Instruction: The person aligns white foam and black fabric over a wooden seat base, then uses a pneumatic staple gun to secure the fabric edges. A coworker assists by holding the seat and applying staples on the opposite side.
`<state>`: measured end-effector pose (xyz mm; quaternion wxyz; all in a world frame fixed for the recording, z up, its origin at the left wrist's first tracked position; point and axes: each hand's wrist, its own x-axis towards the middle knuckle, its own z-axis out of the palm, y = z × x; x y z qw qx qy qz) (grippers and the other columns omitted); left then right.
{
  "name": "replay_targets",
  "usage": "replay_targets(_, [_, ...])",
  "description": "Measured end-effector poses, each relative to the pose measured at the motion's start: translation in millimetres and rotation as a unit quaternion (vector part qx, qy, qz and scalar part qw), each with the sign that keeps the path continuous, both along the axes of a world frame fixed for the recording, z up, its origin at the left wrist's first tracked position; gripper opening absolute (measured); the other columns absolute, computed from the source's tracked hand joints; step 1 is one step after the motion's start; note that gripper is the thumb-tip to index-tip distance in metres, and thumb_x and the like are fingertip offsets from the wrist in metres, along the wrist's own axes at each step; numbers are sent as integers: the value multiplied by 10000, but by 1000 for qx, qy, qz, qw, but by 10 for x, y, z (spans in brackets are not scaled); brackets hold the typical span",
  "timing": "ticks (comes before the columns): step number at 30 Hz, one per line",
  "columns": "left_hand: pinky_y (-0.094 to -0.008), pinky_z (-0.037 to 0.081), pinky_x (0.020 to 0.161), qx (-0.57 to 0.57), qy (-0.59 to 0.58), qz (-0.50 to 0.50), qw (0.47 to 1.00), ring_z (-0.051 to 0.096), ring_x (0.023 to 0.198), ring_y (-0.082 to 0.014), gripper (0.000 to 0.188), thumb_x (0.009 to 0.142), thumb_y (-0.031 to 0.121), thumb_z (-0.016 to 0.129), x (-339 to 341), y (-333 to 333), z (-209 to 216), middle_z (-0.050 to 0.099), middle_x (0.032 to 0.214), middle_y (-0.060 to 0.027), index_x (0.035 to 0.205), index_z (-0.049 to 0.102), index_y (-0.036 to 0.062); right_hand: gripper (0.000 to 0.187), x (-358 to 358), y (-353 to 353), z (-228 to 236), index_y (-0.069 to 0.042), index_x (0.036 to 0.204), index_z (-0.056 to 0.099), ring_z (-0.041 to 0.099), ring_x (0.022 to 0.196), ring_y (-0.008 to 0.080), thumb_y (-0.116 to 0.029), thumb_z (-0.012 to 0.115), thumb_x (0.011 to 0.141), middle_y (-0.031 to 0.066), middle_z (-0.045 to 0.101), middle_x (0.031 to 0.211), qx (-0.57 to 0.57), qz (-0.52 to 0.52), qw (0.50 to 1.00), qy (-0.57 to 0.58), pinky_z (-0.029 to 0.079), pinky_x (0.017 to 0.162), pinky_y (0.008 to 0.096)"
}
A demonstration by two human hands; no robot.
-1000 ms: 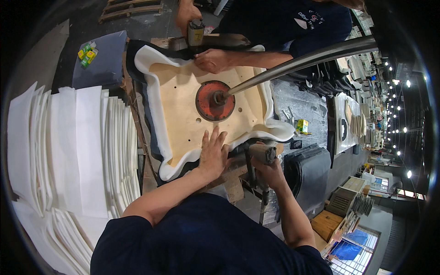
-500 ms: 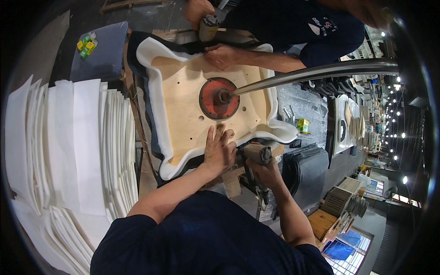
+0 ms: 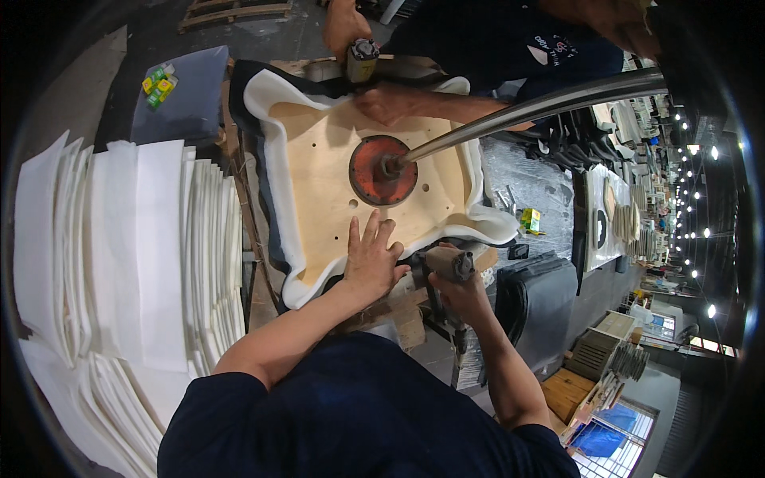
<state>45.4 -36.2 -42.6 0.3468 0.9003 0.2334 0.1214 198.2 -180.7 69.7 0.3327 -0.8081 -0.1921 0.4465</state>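
A plywood panel [image 3: 319,199] edged with white foam padding [image 3: 274,171] lies across dark fabric, pressed at its middle by a round red plate [image 3: 364,179] on a metal rod [image 3: 550,99]. My left hand [image 3: 373,259] rests with fingers spread over the panel's near edge, fingertips on the wood. In my right hand [image 3: 464,296] is a staple gun [image 3: 449,264], its head beside the near padded edge, right of my left hand. What its nose touches is hidden. Across from me, a co-worker's one hand [image 3: 343,28] grips another staple gun [image 3: 362,60]; the other hand [image 3: 388,103] presses the far edge.
Stacked white foam sheets [image 3: 155,255] stand at the left. Behind them, small yellow-green boxes [image 3: 159,86] lie on a grey surface. Right of the panel are a plastic-covered surface [image 3: 534,191], another small box [image 3: 530,221] and a pile of black sheets [image 3: 535,303].
My left hand has slid slightly left along the near edge, its fingers spread differently. The staple gun stays close to the same spot. The whole view has shifted a little.
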Motion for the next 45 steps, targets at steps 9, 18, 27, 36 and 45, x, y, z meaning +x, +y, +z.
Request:
replay_targets(9, [-757, 136, 1304, -16, -34, -7, 999, 228, 1652, -456, 253, 905, 313, 853, 48, -22, -147, 490, 1558, -142, 968, 748, 92, 625, -68, -14, -241, -14, 1524, 578, 694, 932, 141, -92, 832, 958, 68, 760, 1114, 54, 88, 990, -101, 575, 783, 310])
replay_targets(18, [-727, 102, 1330, -52, -30, -19, 998, 223, 1667, -463, 169, 893, 227, 835, -65, 76, -138, 497, 1630, -139, 912, 745, 86, 660, -142, 39, 34, 12, 1544, 557, 678, 988, 139, -137, 822, 958, 62, 741, 1151, -42, 10, 999, 23, 570, 856, 310])
replay_targets(27, [-733, 120, 1325, -69, -36, -27, 997, 229, 1664, -476, 113, 864, 147, 830, -47, 83, -144, 488, 1656, -148, 875, 745, 75, 635, -192, 10, -251, 16, 1543, 554, 691, 1065, 141, -89, 807, 970, 110, 734, 1159, 94, 178, 964, -171, 565, 911, 316])
replay_targets(36, [-675, 129, 1348, -78, -39, -8, 996, 250, 1658, -458, 93, 879, 146, 809, -144, 151, -96, 509, 1615, -164, 897, 785, 58, 644, -335, -4, -62, -17, 1562, 548, 627, 751, 79, -59, 797, 969, 12, 717, 1063, 42, -25, 998, 38, 516, 631, 272])
replay_targets(45, [-674, 105, 1353, -66, 5, -10, 998, 217, 1667, -481, 297, 855, 132, 812, -131, 124, -126, 415, 1702, -170, 1127, 714, 63, 638, -336, 82, -251, -56, 1570, 545, 764, 995, 223, -119, 806, 991, 127, 794, 1177, 36, 124, 984, -123, 604, 885, 343])
